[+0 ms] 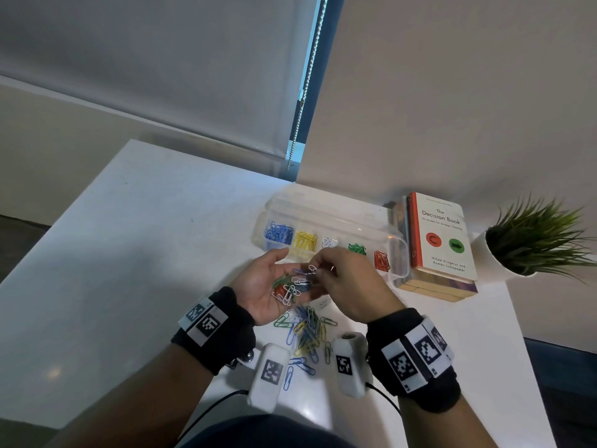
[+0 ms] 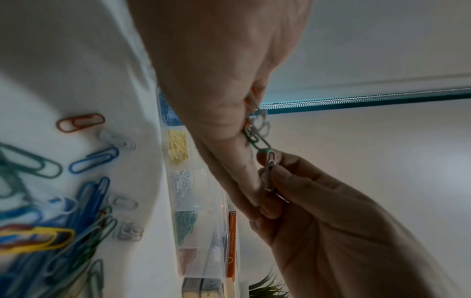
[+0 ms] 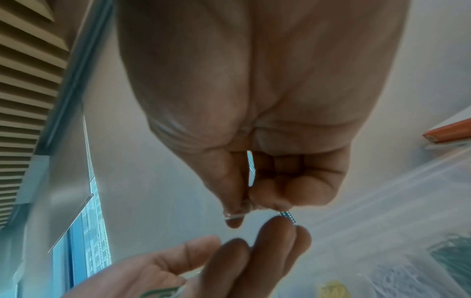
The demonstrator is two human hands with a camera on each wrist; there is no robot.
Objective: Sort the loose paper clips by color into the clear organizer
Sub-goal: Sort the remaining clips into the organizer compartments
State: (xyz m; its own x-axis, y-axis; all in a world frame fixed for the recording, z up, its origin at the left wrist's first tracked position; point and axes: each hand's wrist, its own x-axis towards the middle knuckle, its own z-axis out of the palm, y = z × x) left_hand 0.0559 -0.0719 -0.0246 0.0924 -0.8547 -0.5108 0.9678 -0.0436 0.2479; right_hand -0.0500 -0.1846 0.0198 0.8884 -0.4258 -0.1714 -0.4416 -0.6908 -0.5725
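My left hand [image 1: 274, 273] lies palm up over the table, and a small heap of green, red, white and blue paper clips [image 1: 290, 287] rests on it. My right hand [image 1: 323, 270] pinches one white clip [image 1: 312, 268] just above that heap; the left wrist view shows the same white clip [image 2: 270, 167] between thumb and finger. Behind the hands stands the clear organizer [image 1: 399, 253], with blue, yellow, white, green and red clips in separate compartments. A loose mixed pile of clips [image 1: 307, 334] lies on the table below the hands.
A stack of books [image 1: 439, 240] sits right of the organizer, and a potted plant [image 1: 536, 237] stands further right. The white table [image 1: 161, 253] stretches to the left. A wall and a window blind [image 1: 161, 76] rise behind it.
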